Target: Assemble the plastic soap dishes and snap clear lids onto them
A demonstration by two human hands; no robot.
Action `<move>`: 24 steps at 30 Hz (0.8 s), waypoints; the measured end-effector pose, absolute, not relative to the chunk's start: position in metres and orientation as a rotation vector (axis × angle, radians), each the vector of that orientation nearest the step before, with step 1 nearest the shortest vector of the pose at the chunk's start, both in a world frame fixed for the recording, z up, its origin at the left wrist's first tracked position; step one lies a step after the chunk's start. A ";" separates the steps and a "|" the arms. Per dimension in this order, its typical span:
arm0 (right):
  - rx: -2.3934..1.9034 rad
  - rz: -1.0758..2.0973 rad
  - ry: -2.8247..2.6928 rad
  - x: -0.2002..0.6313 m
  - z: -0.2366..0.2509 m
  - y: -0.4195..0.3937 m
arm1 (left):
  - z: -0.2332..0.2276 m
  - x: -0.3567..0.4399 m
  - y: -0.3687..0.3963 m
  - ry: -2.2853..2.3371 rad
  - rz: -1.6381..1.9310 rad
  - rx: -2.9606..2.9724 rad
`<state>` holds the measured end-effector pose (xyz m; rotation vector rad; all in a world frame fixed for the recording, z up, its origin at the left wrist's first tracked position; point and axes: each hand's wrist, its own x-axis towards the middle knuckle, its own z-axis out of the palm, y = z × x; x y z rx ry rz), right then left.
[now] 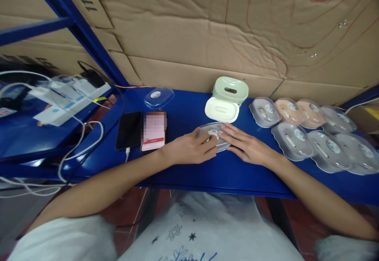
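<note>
On the blue tabletop in front of me lies a clear plastic lid [223, 145], with a small pale label [213, 134] near its middle. My left hand [194, 147] has its fingers curled over the lid's left side, closed on it near the label. From the right, my right hand [250, 145] rests its stretched, slightly spread fingers on the lid's edge and top. Both hands cover much of the lid. Just beyond it are a cream oval tray [222, 109] and a light green plastic box [231, 88] with a slot in its top.
Several grey and peach boxes with clear lids and round labels [296, 140] stand at the right. Another clear lid [159, 97] lies at the back left. Two phones [128, 130] sit left of my hand, near a power strip [69, 103] and cables. Cardboard [177, 36] backs the table.
</note>
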<state>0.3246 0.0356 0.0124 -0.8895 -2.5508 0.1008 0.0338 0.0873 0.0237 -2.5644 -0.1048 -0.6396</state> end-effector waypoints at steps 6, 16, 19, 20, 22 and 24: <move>-0.881 0.120 -2.532 0.326 0.009 0.036 | 0.015 0.034 0.083 -0.129 -0.641 -2.551; -1.016 0.133 -2.444 0.331 0.003 0.045 | 0.014 0.037 0.096 -0.125 -0.720 -2.535; -1.098 0.222 -2.455 0.335 0.010 0.043 | 0.019 0.035 0.104 -0.122 -0.795 -2.614; -1.110 0.239 -2.461 0.336 0.015 0.041 | 0.022 0.033 0.105 -0.150 -0.832 -2.642; -1.150 0.222 -2.461 0.342 0.032 0.034 | 0.030 0.030 0.106 -0.230 -0.905 -2.680; -1.231 0.150 -2.439 0.352 0.055 0.023 | 0.038 0.027 0.105 -0.286 -0.960 -2.676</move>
